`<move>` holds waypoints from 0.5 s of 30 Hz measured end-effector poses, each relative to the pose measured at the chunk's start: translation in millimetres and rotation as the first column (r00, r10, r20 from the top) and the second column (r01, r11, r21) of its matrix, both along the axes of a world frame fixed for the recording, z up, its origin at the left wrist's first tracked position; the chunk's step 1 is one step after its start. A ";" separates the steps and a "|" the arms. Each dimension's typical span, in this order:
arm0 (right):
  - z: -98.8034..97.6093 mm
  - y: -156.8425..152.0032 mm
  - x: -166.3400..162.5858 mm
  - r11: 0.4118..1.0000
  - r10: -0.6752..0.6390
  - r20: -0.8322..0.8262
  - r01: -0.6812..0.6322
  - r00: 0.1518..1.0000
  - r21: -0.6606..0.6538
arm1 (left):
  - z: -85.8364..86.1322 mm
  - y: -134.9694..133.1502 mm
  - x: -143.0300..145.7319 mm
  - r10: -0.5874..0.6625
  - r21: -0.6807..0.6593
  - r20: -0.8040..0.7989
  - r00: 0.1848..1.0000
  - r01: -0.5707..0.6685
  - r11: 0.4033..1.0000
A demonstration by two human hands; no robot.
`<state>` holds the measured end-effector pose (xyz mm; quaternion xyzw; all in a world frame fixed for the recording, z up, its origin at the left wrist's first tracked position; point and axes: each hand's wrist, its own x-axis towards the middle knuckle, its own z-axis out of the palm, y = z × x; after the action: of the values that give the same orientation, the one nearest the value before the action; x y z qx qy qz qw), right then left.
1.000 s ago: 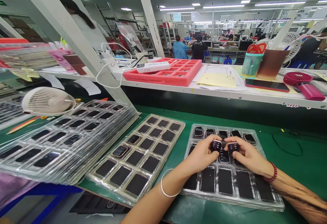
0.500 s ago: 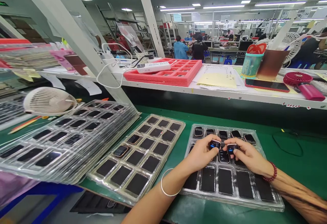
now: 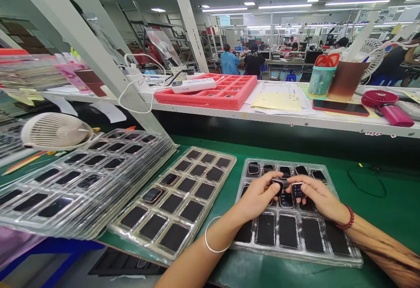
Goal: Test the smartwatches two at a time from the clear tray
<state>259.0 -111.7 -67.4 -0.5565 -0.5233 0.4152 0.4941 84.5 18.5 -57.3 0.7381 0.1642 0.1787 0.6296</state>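
My left hand (image 3: pixel 260 195) grips a smartwatch body without a strap, its thumb laid over the dark screen. Another smartwatch body (image 3: pixel 298 190) with a dark lit screen is pinched in my right hand (image 3: pixel 320 194). Both hands are over the right-hand clear plastic tray (image 3: pixel 288 253). Several more watch bodies sit in that tray's back pockets, one (image 3: pixel 286 199) showing a lit screen between my hands. Its front pockets show only black lining. The middle tray (image 3: pixel 226 178) holds two watch bodies in its left column, one of them an orange-rimmed watch (image 3: pixel 152 195).
A tall stack of clear trays (image 3: pixel 108 191) with watch bodies stands at left, beside a white fan (image 3: pixel 57 130). Above the bench runs a white shelf (image 3: pixel 275 117) with a red foam tray (image 3: pixel 236 100), papers, a phone (image 3: pixel 340 107) and a pink fan (image 3: pixel 389 106). People work in the background.
My left thumb has shifted over the watch's screen, and the screens in both hands look darker. The whole view has moved slightly; both hands still hold their watches.
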 end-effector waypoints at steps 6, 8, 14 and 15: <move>-1.9 1.4 -1.5 1.000 -0.014 0.037 0.014 0.999 -0.017 | -1.9 0.9 0.6 -0.043 0.034 0.003 0.999 0.043 0.998; -1.6 1.4 -1.1 0.999 0.004 0.008 -0.003 1.000 -0.042 | 0.3 0.4 0.8 -0.025 0.016 -0.010 1.000 0.025 1.000; 0.7 2.3 -2.0 0.999 -0.034 0.022 0.034 0.999 -0.003 | -1.6 1.6 -0.2 0.052 0.213 -0.072 0.996 -0.035 0.976; 0.4 2.3 -2.3 0.999 -0.037 0.030 0.037 0.999 -0.002 | -2.0 1.8 -0.5 0.056 0.244 -0.077 0.995 -0.035 0.969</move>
<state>256.8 -109.4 -67.1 -0.5728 -0.5199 0.3981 0.4930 84.0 20.3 -59.3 0.8123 0.1842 0.1808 0.5230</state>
